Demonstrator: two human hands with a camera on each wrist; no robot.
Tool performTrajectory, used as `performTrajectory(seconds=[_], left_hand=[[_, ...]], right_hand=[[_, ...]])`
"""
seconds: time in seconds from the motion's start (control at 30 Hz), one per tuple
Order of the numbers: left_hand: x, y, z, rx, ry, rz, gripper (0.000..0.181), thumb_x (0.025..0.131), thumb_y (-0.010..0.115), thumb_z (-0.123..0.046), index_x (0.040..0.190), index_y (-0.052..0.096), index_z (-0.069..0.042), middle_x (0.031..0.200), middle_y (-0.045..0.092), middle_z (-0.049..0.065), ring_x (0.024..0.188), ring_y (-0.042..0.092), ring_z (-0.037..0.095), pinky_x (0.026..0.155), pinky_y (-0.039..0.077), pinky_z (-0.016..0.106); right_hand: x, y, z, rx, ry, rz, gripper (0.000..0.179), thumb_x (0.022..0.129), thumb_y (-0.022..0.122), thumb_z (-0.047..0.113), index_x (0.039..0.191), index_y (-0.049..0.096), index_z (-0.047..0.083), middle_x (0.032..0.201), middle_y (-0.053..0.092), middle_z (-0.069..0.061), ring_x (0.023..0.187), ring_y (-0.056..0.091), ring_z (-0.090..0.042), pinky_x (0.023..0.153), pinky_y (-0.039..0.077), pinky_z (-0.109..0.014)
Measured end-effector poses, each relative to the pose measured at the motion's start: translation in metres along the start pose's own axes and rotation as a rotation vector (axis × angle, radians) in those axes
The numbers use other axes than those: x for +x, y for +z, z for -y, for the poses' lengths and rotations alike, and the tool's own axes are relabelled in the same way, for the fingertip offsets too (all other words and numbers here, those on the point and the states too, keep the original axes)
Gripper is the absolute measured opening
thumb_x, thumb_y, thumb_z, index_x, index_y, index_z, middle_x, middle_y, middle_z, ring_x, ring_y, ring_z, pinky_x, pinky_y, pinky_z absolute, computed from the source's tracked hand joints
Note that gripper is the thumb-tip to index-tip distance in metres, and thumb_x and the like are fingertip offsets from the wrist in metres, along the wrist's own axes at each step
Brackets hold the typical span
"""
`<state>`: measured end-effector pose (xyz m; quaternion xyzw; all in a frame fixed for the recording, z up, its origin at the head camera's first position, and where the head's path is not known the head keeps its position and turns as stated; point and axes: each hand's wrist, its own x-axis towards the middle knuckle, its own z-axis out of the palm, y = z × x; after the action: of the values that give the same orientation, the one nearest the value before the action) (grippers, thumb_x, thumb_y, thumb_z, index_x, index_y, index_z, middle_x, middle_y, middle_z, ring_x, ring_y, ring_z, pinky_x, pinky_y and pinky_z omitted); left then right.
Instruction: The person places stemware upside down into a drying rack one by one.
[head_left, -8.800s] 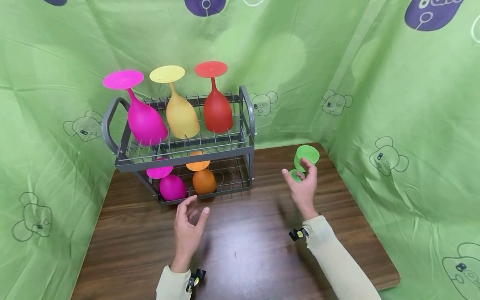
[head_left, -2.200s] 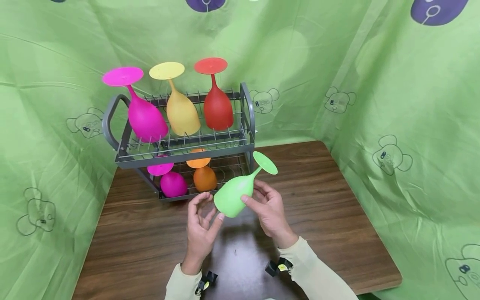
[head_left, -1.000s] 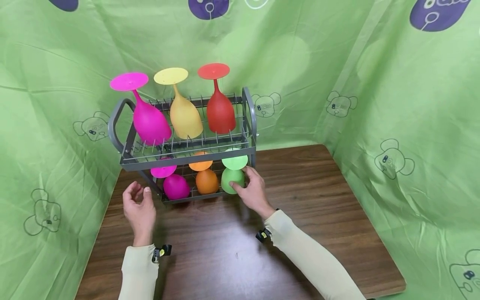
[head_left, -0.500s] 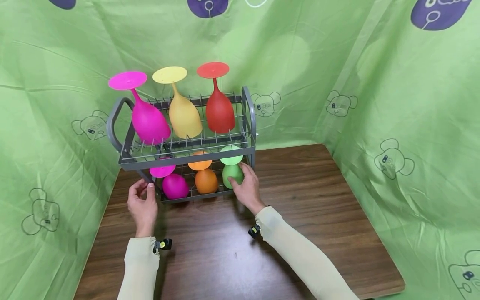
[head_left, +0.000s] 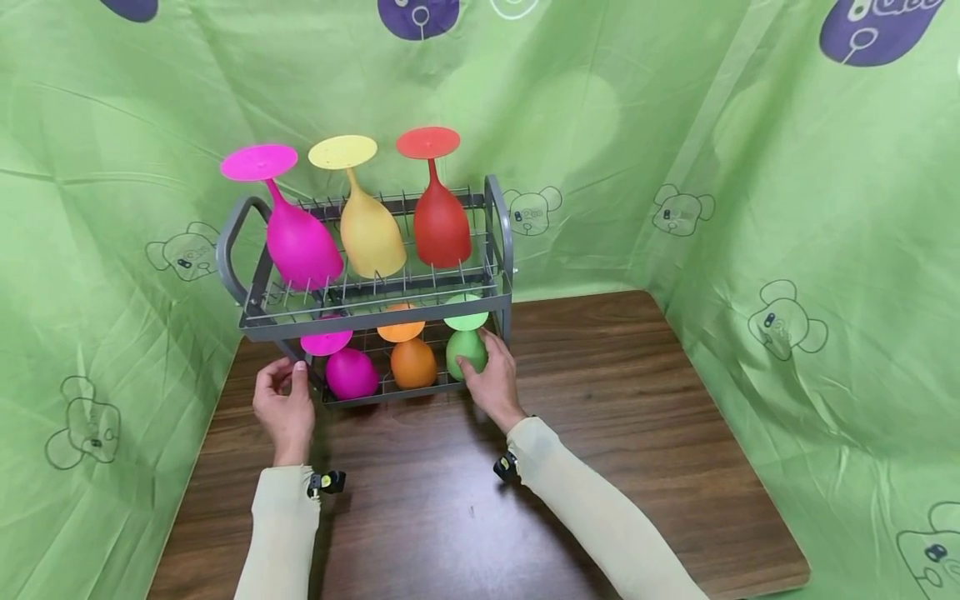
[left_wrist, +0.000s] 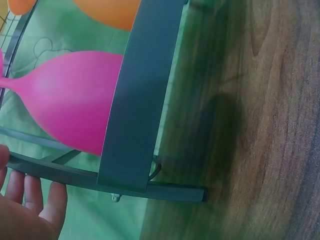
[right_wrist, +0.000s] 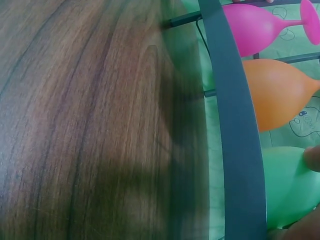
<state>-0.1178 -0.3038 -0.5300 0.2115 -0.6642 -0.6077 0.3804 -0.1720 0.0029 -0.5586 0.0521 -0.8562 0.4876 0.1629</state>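
At the right end of the lower tier of a grey dish rack (head_left: 375,321), a green goblet (head_left: 465,354) stands upside down. My right hand (head_left: 495,379) grips its bowl, thumb in front; the right wrist view shows part of that green bowl (right_wrist: 285,185). On the other side, my left hand (head_left: 285,408) holds the rack's front left post, with its fingertips (left_wrist: 57,192) against the metal in the left wrist view. Beside the green goblet are an inverted orange goblet (head_left: 414,363) and a magenta goblet (head_left: 351,373).
The upper tier bears three inverted goblets: magenta (head_left: 300,246), yellow (head_left: 371,233) and red (head_left: 441,225). Under the rack is a brown wooden table (head_left: 600,467). A green patterned cloth (head_left: 585,150) hangs behind and at both sides.
The green goblet went from the table's right side, through both hands, into the lower tier, then shifted slightly deeper. My left hand left it and took hold of the rack's left post.
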Motion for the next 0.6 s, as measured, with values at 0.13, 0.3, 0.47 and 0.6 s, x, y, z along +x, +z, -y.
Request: performTrajectory(seconds=[0.13, 0.3, 0.47, 0.6], left_hand=[[-0.003, 0.000, -0.009, 0.002, 0.008, -0.007, 0.024, 0.097, 0.071, -0.001, 0.116, 0.066, 0.012, 0.094, 0.066, -0.007, 0.090, 0.062, 0.007, 0.087, 0.049, 0.017], [-0.002, -0.001, -0.008, 0.015, -0.005, -0.002, 0.020, 0.097, 0.072, -0.003, 0.115, 0.070, 0.005, 0.094, 0.066, -0.010, 0.090, 0.062, 0.004, 0.086, 0.047, 0.016], [0.000, 0.000, -0.002, 0.027, -0.010, -0.008, 0.025, 0.098, 0.071, -0.003, 0.118, 0.067, 0.011, 0.096, 0.065, -0.008, 0.091, 0.062, 0.005, 0.088, 0.048, 0.017], [0.004, -0.003, 0.015, 0.083, -0.014, 0.001, 0.028, 0.099, 0.071, -0.009, 0.123, 0.068, 0.007, 0.099, 0.066, -0.011, 0.093, 0.062, 0.002, 0.087, 0.049, 0.014]], right_hand=[[0.001, 0.000, -0.001, -0.011, 0.000, 0.014, 0.067, 0.088, 0.088, 0.025, 0.147, 0.060, 0.008, 0.150, 0.061, -0.010, 0.136, 0.061, -0.033, 0.115, 0.051, -0.047], [0.003, 0.000, -0.002, -0.016, 0.012, 0.021, 0.068, 0.089, 0.087, 0.027, 0.147, 0.059, 0.007, 0.153, 0.060, -0.011, 0.138, 0.060, -0.034, 0.116, 0.050, -0.048], [-0.001, -0.006, 0.001, -0.023, 0.022, 0.018, 0.069, 0.089, 0.086, 0.030, 0.149, 0.059, 0.007, 0.155, 0.058, -0.014, 0.140, 0.058, -0.038, 0.118, 0.048, -0.052], [-0.006, -0.019, 0.006, -0.031, 0.007, 0.026, 0.065, 0.090, 0.084, 0.031, 0.146, 0.061, 0.009, 0.149, 0.062, -0.013, 0.134, 0.061, -0.037, 0.114, 0.051, -0.053]])
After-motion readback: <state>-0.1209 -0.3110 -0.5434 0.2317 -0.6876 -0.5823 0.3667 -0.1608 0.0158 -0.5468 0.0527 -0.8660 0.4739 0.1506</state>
